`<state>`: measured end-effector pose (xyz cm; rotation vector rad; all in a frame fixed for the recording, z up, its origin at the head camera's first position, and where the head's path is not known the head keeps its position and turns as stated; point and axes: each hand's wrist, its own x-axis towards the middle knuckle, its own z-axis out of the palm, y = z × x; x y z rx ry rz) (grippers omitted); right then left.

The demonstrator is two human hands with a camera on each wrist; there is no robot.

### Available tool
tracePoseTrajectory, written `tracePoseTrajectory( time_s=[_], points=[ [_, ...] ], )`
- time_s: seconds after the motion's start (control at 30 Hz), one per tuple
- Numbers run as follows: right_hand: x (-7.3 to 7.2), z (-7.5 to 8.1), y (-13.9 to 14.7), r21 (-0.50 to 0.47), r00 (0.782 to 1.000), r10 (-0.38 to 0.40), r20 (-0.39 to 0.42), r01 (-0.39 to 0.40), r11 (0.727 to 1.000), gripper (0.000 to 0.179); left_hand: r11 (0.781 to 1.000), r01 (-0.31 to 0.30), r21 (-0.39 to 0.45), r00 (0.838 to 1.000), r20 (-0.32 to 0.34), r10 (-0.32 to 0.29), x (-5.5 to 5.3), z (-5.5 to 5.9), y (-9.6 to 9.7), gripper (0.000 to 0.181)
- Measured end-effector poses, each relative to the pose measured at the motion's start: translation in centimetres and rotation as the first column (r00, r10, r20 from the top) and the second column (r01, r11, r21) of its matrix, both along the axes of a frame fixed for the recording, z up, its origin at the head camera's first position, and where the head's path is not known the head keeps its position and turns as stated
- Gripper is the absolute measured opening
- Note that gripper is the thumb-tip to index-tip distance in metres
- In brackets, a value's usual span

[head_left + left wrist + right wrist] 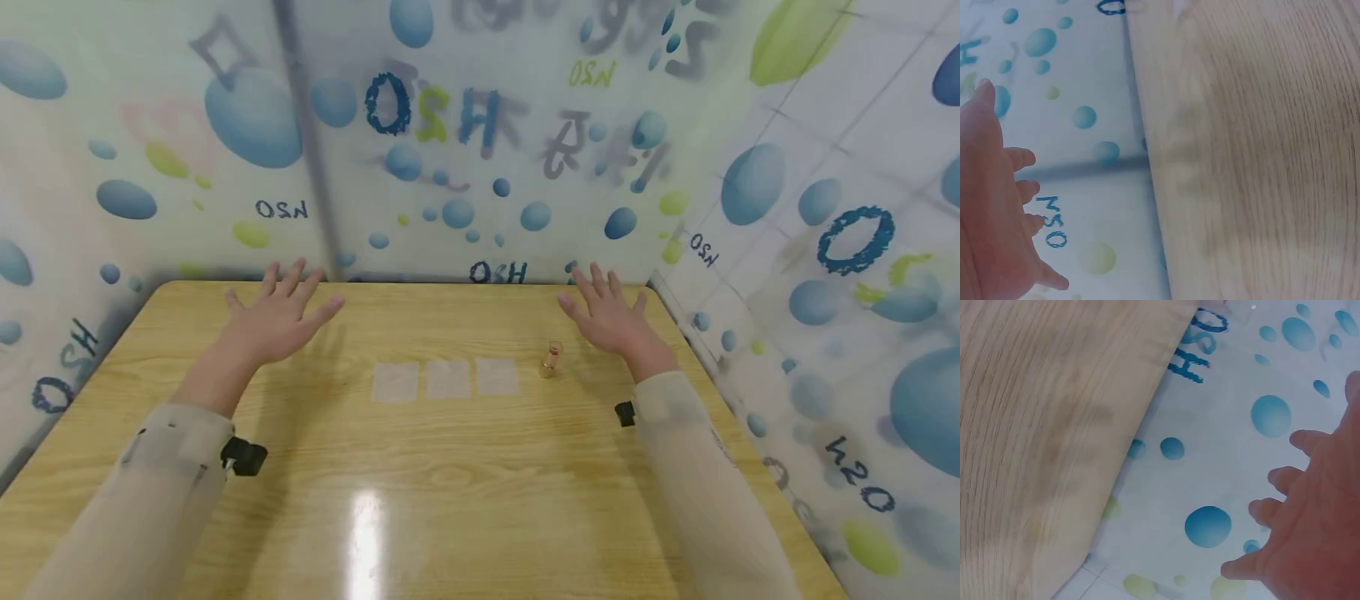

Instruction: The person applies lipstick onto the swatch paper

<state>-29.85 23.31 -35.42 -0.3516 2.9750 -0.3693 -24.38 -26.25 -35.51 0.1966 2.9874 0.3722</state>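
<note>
My left hand (273, 321) is spread wide above the far left part of the table, holding nothing. On the far right, my right hand (609, 315) is likewise spread with its fingers pointing away, also holding nothing. Just left of the right hand stands a small copper-coloured object (551, 361) with a clear loop at its top; it is too small to name. Three pale, thin squares lie in a row between the hands: a left square (395, 382), a middle square (448, 379) and a right square (498, 377).
The light wooden table (450, 475) reaches back to a wall (480, 192) covered in blue and green dots and lettering. A second patterned wall (825, 250) runs along the right edge. Each sleeve has a black wrist camera (244, 457) at its cuff.
</note>
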Motion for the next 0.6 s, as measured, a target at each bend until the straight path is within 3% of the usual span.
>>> tracePoseTrajectory(
  time_s=[0.3, 0.5, 0.6],
  points=[
    [2.2, -0.2, -0.9, -0.063, 0.987, 0.133, 0.093, -0.127, 0.990, 0.086, 1.000, 0.012, 0.007, 1.000, -0.026, -0.012, 2.7, 1.7, 1.6, 0.090],
    [3.4, -1.6, -0.8, -0.230, 0.958, 0.217, 0.190, -0.172, 0.958, 0.097, 0.999, 0.023, 0.047, 0.999, -0.047, -0.021, 4.1, 1.8, 3.2, 0.086],
    [3.6, -2.3, -0.9, -0.265, 0.949, 0.226, 0.221, -0.164, 0.950, 0.097, 0.997, 0.026, 0.079, 0.998, -0.052, -0.021, 4.9, 1.5, 3.9, 0.086]
  ],
)
